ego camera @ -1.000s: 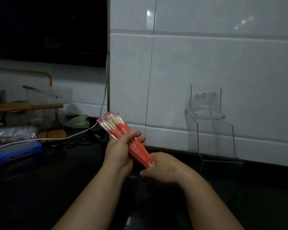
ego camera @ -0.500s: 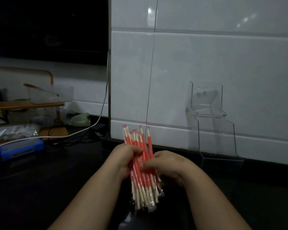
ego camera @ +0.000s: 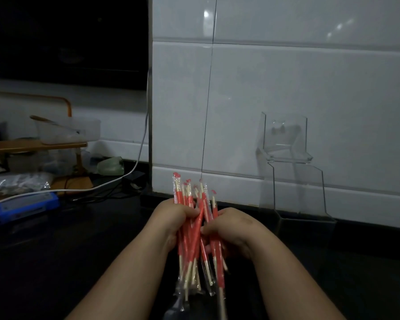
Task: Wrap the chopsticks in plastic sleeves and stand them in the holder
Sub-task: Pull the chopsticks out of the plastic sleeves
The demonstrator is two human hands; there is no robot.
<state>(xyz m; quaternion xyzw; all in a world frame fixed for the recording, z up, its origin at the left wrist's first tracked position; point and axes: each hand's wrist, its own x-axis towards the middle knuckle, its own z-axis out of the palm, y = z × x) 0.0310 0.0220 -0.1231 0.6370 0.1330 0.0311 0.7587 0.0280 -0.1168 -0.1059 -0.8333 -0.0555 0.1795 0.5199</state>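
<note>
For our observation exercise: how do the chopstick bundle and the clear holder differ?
The chopstick bundle is red, the clear holder colourless. The bundle is gripped by the left hand and right hand; the holder stands untouched, holding no chopsticks. Both are roughly upright.

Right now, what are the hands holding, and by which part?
The left hand and right hand grip the bundle of sleeved chopsticks around its middle, ends sticking out.
</note>
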